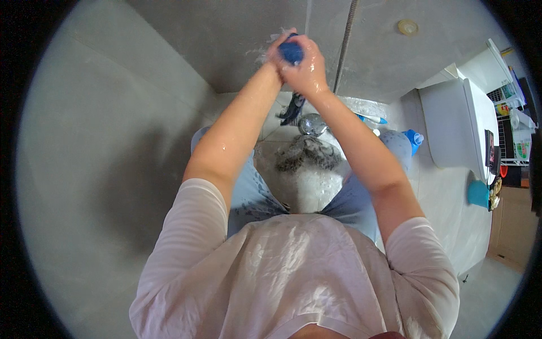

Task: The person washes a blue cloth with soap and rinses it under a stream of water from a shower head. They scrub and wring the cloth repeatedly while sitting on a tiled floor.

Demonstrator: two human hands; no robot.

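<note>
Both my hands are raised together near the grey wall, clasped around a wet dark blue item (291, 52), blurred, probably cloth. My left hand (275, 53) presses on its left side, and my right hand (312, 68) wraps its right side with suds on the skin. White splashes show beside the fingers. Below on the wet floor, a dark item (293, 109) that looks like fabric lies partly behind my right wrist. Beside it is a round metal shower head (312, 124). Nearer to me, a dark soapy heap (308, 153) sits between my knees amid foam.
A shower hose (346, 40) hangs along the wall (237, 38). To the right are a white and blue brush (372, 119), a blue bottle (414, 142) and a white toilet (446, 123) with a phone-like device (489, 148) on it. A turquoise bin (478, 193) stands beyond.
</note>
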